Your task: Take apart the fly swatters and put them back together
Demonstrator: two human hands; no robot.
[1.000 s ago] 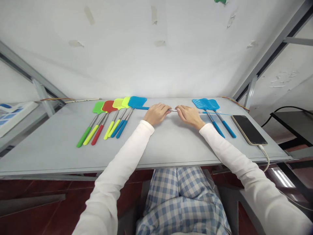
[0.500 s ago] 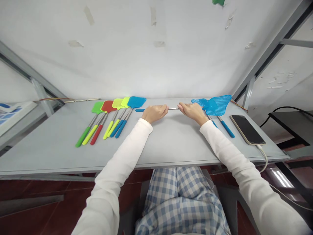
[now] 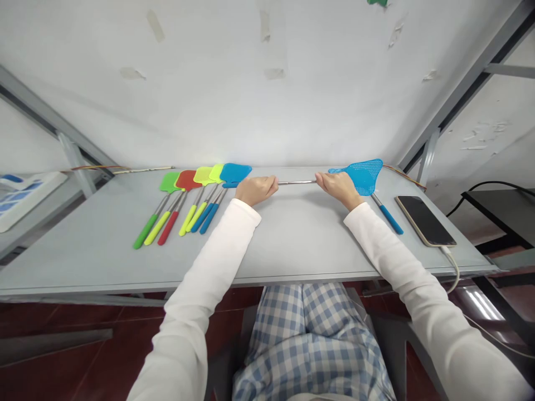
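Observation:
A blue telescopic fly swatter (image 3: 297, 182) is held level above the back of the table, its thin metal rod stretching between my two hands. My left hand (image 3: 256, 190) is closed around its handle end; the blue grip sticks out to the left. At the other end my right hand (image 3: 339, 186) is closed around the rod near the blue mesh head, which my fingers partly hide. Just behind and beside my right hand lies another blue fly swatter (image 3: 392, 219), head toward the wall. To the left lies a row of fly swatters, among them green (image 3: 146, 229), red (image 3: 168, 227) and blue (image 3: 209, 217).
A phone (image 3: 426, 221) with a white cable lies at the right of the grey table (image 3: 301, 256). The white wall (image 3: 234, 111) rises behind the table. Metal frame posts (image 3: 428, 153) stand at both sides, and a white-and-blue object (image 3: 27, 195) sits at far left.
My hands have moved apart, the left one leftward and the right one rightward. More of the metal rod now shows between them.

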